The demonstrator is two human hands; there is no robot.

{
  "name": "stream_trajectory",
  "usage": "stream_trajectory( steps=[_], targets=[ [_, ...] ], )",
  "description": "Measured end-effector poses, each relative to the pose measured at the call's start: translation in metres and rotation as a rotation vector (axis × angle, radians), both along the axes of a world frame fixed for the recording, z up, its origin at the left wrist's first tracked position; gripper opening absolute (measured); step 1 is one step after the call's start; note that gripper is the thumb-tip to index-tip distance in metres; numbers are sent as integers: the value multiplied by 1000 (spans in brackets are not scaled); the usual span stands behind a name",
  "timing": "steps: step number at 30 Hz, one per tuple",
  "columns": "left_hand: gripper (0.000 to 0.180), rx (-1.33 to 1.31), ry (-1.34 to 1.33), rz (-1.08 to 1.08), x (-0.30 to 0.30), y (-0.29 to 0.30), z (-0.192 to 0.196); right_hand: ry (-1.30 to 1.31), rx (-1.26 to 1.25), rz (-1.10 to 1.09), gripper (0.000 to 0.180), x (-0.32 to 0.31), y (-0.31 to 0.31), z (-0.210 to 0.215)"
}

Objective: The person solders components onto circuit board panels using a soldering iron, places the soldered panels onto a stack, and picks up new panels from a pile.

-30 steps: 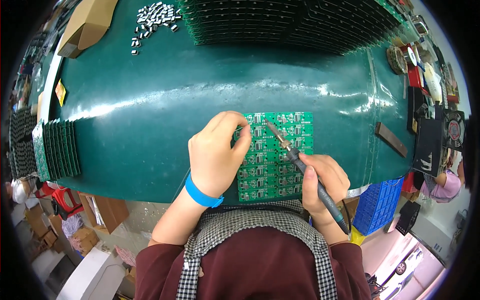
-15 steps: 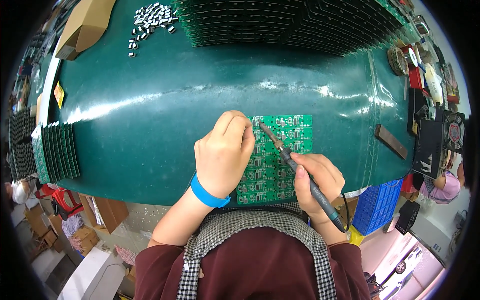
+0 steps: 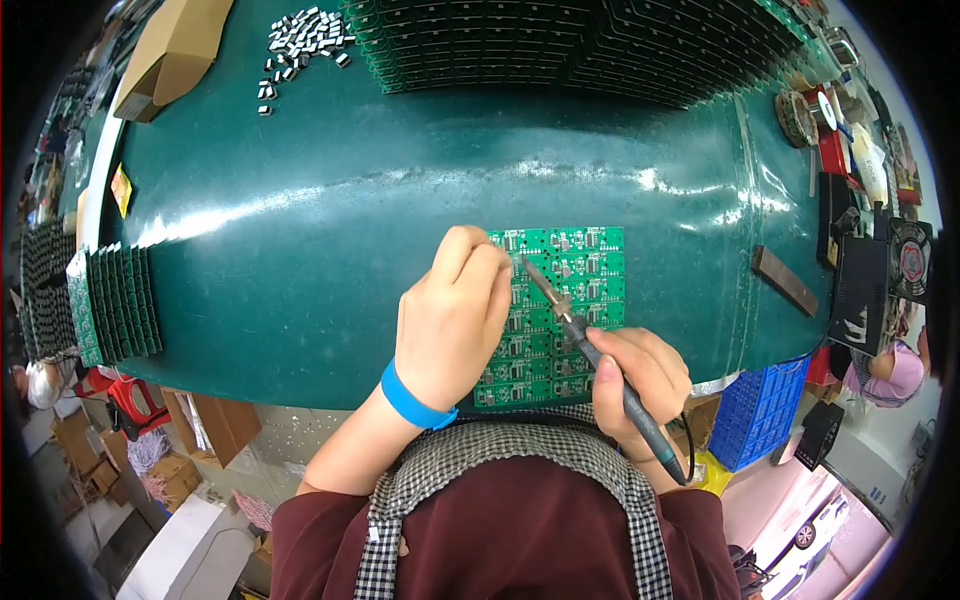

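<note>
A green panel of small circuit boards [image 3: 605, 290] lies flat on the bench in front of me. My right hand [image 3: 645, 375] grips a dark soldering iron [image 3: 590, 342] like a pen. Its metal tip slants up and left, at the upper left part of the panel. At the panel's left edge, partly covering it, my left hand [image 3: 450, 300] is closed in a pinch near the iron's tip. Whatever sits between those fingertips is hidden. A blue band [image 3: 412, 400] circles my left wrist.
Stacked circuit panels [image 3: 560, 50] fill the bench's far side, with another stack [image 3: 120, 300] at the left. Small metallic parts [image 3: 305, 35] are heaped near a cardboard box [image 3: 175, 55]. To the right lie a dark bar [image 3: 783, 280] and a solder-like coil [image 3: 795, 120]. A blue crate [image 3: 757, 410] stands below the edge.
The iron's tip has shifted slightly toward me on the panel. My left hand has moved a little the same way, still pinched. The panel has hardly moved.
</note>
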State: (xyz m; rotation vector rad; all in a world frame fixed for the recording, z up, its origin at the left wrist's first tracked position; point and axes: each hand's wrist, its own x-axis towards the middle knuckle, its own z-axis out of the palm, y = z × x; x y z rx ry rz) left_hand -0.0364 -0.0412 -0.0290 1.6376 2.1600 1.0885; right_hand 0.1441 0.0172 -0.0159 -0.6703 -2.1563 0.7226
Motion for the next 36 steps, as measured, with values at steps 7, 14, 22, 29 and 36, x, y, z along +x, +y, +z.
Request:
stream_trajectory(
  steps=[7,14,22,29,36],
  targets=[
    [14,10,-56,10,1,-4,-5,2,10,2,15,0,-1,-1],
    [12,36,-29,89,3,3,-8,-4,-20,-30,15,-8,2,-1],
    [11,-2,-30,79,4,4,-7,-8,-23,-23,16,-8,2,-3],
    [12,-56,-86,76,5,-6,0,-19,13,15,17,3,-1,2],
    [12,-27,-64,41,6,-6,-3,-26,-16,30,17,3,-2,-1]
  ],
)
